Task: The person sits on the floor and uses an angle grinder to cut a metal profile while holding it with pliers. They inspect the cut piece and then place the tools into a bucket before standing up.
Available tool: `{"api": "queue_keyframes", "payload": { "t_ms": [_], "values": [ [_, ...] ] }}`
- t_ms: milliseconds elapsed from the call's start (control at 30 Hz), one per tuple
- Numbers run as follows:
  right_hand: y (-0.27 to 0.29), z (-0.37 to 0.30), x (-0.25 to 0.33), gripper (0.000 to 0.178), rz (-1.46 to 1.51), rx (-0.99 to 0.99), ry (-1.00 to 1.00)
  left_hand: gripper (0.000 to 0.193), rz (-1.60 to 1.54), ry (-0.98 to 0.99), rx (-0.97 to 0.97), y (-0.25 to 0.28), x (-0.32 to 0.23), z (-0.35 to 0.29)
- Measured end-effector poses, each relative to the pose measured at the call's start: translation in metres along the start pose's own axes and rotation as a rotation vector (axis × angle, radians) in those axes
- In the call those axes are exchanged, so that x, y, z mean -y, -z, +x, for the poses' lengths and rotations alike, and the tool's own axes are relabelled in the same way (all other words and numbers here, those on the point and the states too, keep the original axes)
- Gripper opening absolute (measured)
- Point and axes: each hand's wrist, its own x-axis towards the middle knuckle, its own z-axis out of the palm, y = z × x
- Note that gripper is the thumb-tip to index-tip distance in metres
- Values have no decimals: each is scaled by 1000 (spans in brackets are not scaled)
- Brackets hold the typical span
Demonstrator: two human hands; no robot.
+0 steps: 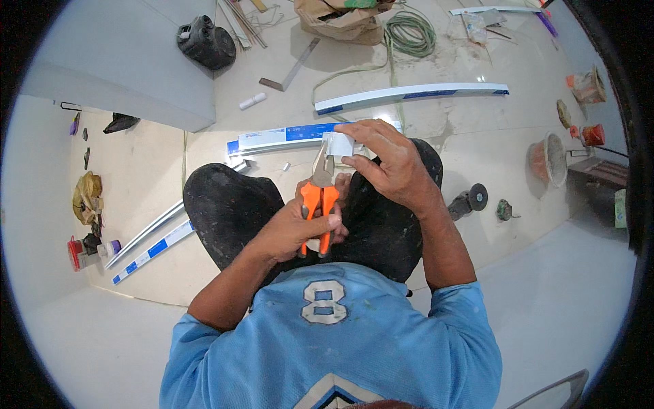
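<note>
A small white piece (340, 144) is hanging above the tiled floor (470, 146), in front of a seated person whose knees are spreading wide in dark trousers (228, 211). The right hand (392, 163) is gripping it by its right side, thumb and forefinger clamped on the piece. The left hand (289, 228) is wrapping its fingers around a pair of orange-handled pliers (325, 176), the tips of the tool meeting the piece's left edge; from where I am standing, I cannot tell whether the jaws are biting. Just beyond the hands, a blue-and-white strip (262, 140) is lying on the floor, with a second strip (412, 97) stretching farther off. A black power tool (469, 202) with a round disc is resting beside the right knee. By the left knee, a metallic profile (146, 233) and a shorter blue-and-white length (153, 253) are slanting toward the floor's left edge, where a crumpled yellowish bag (88, 198) is sitting. A reddish bucket (538, 161) is standing near the right edge, while a coiled green hose (411, 34) and a brown sack (340, 24) are occupying the far side.
</note>
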Motion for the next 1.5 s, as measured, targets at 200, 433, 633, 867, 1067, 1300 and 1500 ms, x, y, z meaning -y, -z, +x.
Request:
{"api": "queue_keyframes", "payload": {
  "t_ms": [200,433,633,867,1067,1300,1500],
  "values": [
    [37,-47,-16,44,37,-515,-353,21,-244,-17,43,1,22,19],
    [26,-372,-255,77,-595,-410,-1551,17,-266,-77,-77,11,34,41],
    [-51,-446,-299,39,801,-840,-1247,21,-190,-92,-88,28,34,41],
    [-14,-390,-251,16,960,-1111,-1260,72,-426,-315,-21,46,61,50],
    [112,-243,-79,44,308,-631,-966,95,-523,-272,-82,40,61,62],
    [72,-101,68,58,297,-336,-959,96,-626,-252,-228,27,60,68],
    [-3,-17,46,53,407,96,-945,92,-797,-204,-270,72,85,142]
  ]
}}
